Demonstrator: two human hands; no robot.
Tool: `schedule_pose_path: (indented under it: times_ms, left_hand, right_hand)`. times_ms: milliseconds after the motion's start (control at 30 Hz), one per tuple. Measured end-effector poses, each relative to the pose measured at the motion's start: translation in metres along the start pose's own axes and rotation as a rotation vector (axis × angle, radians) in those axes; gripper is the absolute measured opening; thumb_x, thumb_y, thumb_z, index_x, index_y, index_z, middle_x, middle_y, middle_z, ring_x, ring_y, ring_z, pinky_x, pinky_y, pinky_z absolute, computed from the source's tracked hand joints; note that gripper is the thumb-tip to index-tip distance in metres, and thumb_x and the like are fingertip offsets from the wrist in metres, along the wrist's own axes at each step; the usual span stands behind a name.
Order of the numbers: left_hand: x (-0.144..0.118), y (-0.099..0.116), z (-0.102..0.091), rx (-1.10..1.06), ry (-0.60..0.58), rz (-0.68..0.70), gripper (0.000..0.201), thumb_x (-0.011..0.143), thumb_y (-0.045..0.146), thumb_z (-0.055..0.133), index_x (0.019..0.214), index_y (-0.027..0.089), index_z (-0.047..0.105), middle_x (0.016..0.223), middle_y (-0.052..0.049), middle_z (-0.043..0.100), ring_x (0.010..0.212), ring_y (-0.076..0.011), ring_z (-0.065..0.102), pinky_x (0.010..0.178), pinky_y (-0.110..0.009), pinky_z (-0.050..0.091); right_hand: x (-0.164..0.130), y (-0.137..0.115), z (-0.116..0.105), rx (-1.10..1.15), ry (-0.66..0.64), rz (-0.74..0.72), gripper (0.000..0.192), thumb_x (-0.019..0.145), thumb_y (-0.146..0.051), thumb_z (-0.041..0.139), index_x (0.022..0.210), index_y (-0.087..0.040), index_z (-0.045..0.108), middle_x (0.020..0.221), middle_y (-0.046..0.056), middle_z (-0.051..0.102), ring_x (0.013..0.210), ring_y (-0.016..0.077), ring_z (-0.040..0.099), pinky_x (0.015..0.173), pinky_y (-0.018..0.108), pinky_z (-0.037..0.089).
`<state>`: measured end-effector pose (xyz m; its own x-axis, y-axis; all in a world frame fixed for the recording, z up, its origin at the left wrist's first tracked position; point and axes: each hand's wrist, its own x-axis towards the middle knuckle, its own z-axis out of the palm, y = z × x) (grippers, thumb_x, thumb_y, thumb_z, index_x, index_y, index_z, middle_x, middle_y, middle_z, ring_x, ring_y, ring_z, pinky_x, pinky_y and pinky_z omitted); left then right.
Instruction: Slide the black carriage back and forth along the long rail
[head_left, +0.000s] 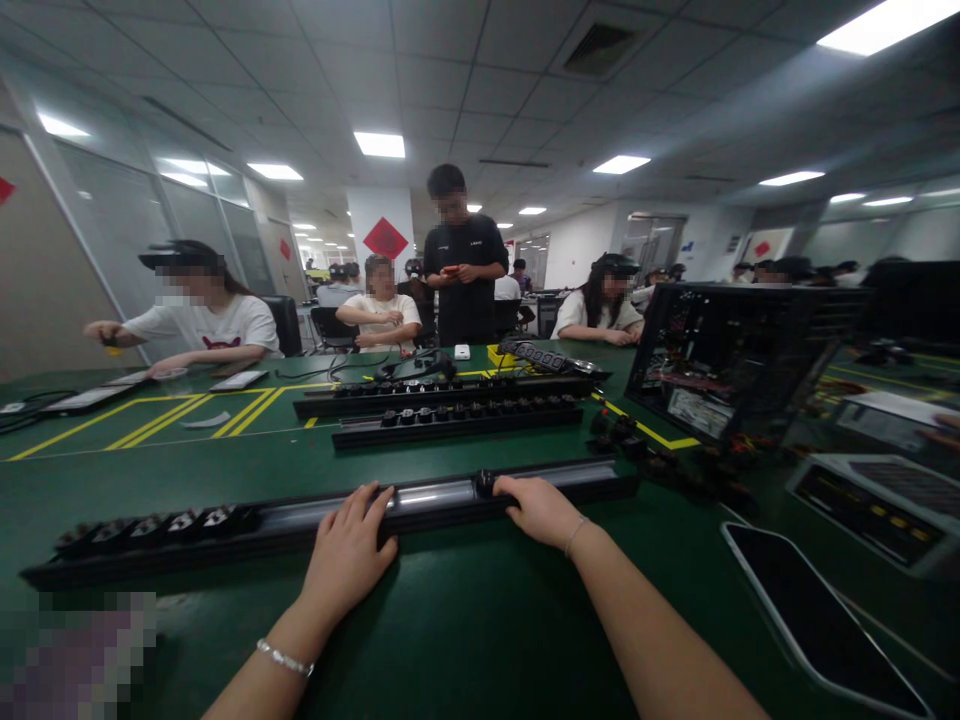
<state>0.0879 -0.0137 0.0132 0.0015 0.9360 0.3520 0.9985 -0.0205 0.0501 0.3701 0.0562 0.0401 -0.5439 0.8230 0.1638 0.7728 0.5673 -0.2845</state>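
A long black rail (431, 500) with a shiny metal channel lies across the green table in front of me. Several black socket modules (184, 524) sit in a row at its left end, with pale metal parts on top. My left hand (349, 550) rests on the rail's near edge around its middle, fingers spread and holding nothing. Farther right, my right hand (536, 508) has its fingers closed on the side of a single black socket module (484, 483) standing in the channel. The fingertips partly hide that module.
Two more filled rails (457, 415) lie beyond mine. To the right are loose black modules (622, 430), an open computer case (720, 370), a power supply unit (877, 500) and a phone (817, 610). Other people sit across the table; one person (465, 255) stands.
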Motion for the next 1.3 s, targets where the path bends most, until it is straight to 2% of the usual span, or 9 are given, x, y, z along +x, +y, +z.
schedule_pose_path:
  times_ms: [433,667,1033,1300]
  left_hand:
    - [0.0003,-0.0008,0.0012,-0.012,0.000,0.001,0.057,0.075,0.032,0.044,0.131,0.026,0.041,0.140,-0.006,0.040,0.127,-0.0239,0.035,0.100,-0.042,0.028]
    - [0.0003,0.0000,-0.0005,-0.018,-0.020,-0.008,0.057,0.076,0.031,0.045,0.132,0.026,0.040,0.140,-0.006,0.038,0.128,-0.0235,0.033,0.100,-0.041,0.027]
    - [-0.0002,0.0008,-0.0010,-0.007,-0.008,0.004,0.056,0.076,0.031,0.044,0.131,0.025,0.041,0.139,-0.006,0.039,0.127,-0.0239,0.035,0.099,-0.041,0.029]
    - [0.0003,0.0000,-0.0006,-0.022,-0.028,-0.008,0.057,0.076,0.032,0.044,0.132,0.026,0.040,0.141,-0.006,0.038,0.128,-0.0242,0.033,0.100,-0.042,0.027]
  right_hand:
    - [-0.0052,0.0012,-0.0032,0.004,0.024,-0.047,0.037,0.074,-0.014,0.049,0.107,-0.027,0.058,0.106,0.001,0.065,0.098,0.0170,0.058,0.089,0.028,0.038]
    - [-0.0037,-0.0007,-0.0050,0.000,0.002,0.010,0.035,0.074,-0.016,0.049,0.105,-0.027,0.058,0.101,0.000,0.066,0.095,0.0174,0.059,0.086,0.028,0.039]
    - [-0.0018,0.0034,-0.0027,0.004,0.006,-0.019,0.033,0.073,-0.013,0.049,0.102,-0.025,0.058,0.098,0.001,0.066,0.092,0.0170,0.059,0.082,0.026,0.038]
    - [-0.0020,0.0036,-0.0051,0.019,-0.007,0.047,0.027,0.073,-0.015,0.052,0.096,-0.025,0.058,0.088,0.001,0.066,0.084,0.0167,0.059,0.072,0.024,0.038]
